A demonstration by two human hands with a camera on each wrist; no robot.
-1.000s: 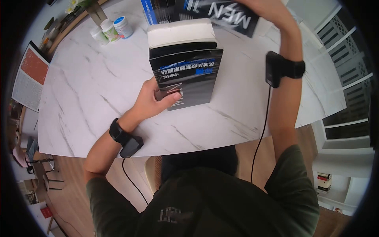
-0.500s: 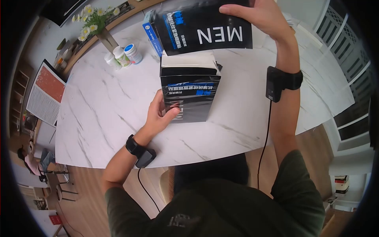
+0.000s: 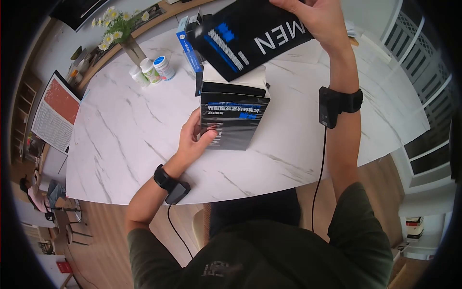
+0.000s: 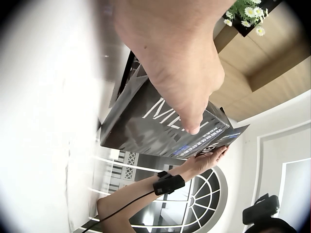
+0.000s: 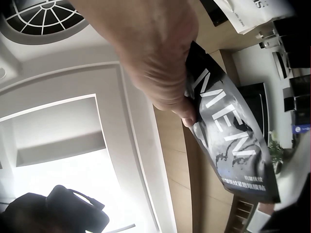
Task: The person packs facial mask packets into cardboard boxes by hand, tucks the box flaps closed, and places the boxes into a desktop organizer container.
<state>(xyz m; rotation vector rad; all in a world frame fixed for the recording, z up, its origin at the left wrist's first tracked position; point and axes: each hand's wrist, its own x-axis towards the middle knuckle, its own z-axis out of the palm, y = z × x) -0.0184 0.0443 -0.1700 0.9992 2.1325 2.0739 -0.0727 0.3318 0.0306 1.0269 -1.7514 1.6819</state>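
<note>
My left hand [image 3: 193, 139] grips a black box [image 3: 233, 125] by its left side on the table, thumb pressed on the glossy front printed MEN. A white inner flap [image 3: 214, 76] shows at the box's top. Up and to the right, my right hand [image 3: 321, 21] pinches a flat black sachet [image 3: 250, 43] by its edge, thumb on the printed face. The sachet hangs tilted above the box, overlapping its top in the head view. In the right wrist view the sachet [image 5: 228, 124] looks shiny and slightly creased, with large white MEN lettering.
Behind the box stands a blue and white box [image 3: 188, 50], partly covered by the sachet. Small bottles, among them a blue-lidded jar [image 3: 163, 68], stand to the left near a vase of daisies [image 3: 131, 45]. An open book or printed board [image 3: 55, 113] is at the table's left edge.
The right hand lifts the sachet from behind, bringing it into view, then tilts its lower left corner down over the box. The left hand keeps its hold on the box.
</note>
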